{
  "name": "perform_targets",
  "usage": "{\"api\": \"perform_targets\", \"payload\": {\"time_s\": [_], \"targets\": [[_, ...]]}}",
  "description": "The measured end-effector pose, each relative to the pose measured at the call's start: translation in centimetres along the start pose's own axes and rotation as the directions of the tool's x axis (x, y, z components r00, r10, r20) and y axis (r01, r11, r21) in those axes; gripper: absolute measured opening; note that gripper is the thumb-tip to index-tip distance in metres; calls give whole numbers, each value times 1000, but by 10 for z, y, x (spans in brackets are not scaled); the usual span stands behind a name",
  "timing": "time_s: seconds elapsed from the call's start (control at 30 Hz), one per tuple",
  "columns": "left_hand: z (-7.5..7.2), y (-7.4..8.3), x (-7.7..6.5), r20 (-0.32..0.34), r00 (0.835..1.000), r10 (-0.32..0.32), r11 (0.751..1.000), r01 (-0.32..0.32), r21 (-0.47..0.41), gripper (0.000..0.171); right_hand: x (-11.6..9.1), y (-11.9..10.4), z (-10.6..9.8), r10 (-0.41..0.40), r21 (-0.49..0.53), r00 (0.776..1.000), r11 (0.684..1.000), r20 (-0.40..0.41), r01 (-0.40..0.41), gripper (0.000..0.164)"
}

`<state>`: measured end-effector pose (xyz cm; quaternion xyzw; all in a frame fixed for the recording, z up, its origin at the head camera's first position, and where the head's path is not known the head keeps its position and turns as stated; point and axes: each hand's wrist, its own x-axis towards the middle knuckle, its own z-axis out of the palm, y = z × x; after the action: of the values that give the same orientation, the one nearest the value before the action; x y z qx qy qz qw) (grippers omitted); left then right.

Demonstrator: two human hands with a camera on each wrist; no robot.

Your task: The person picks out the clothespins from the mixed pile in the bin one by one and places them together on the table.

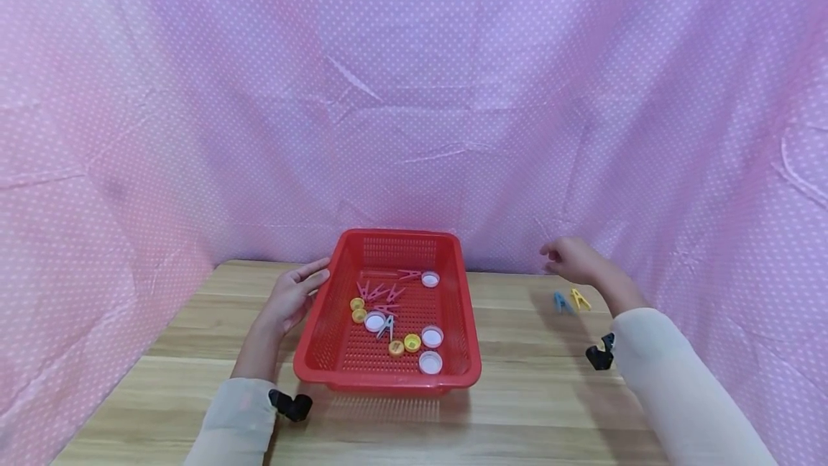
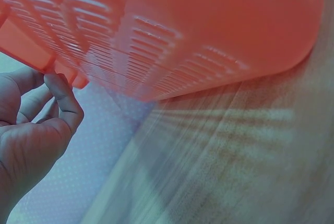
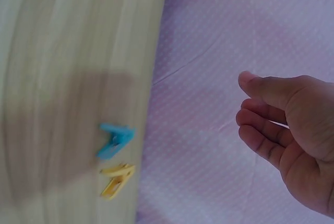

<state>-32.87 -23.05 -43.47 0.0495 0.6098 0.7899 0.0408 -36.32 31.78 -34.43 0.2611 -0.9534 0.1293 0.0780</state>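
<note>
A red slotted plastic basket stands near the middle of the wooden table. My left hand is at its left side; in the left wrist view the left hand pinches the rim between thumb and fingers. Inside lie several pink clothespins, a pale grey-green clothespin, several yellow bottle caps and several white round lids. My right hand hovers with loosely bent fingers and holds nothing, just beyond a blue clothespin and a yellow clothespin.
The wooden table ends at a back edge, close behind the two loose clothespins. A pink dotted cloth hangs behind and at both sides. Small black wrist mounts sit on both sleeves.
</note>
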Motion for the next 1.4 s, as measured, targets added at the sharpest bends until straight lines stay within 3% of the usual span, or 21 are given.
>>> {"api": "perform_targets", "payload": {"time_s": [0.7, 0.97, 1.2, 1.4], "targets": [[1, 0, 2, -3, 1000, 0, 1000, 0, -8, 54, 54, -72, -5, -104, -62, 992, 992, 68, 108, 25], [1, 0, 1, 2, 1000, 12, 1000, -12, -1, 54, 74, -101, -3, -106, -46, 990, 993, 89, 111, 25], [1, 0, -2, 4, 1000, 20, 1000, -20, -2, 53, 90, -131, -1, -159, -55, 984, 985, 84, 164, 26], [2, 0, -3, 4, 1000, 21, 1000, -21, -14, 55, 103, -162, 0, -167, -55, 976, 983, 139, 176, 25]]}}
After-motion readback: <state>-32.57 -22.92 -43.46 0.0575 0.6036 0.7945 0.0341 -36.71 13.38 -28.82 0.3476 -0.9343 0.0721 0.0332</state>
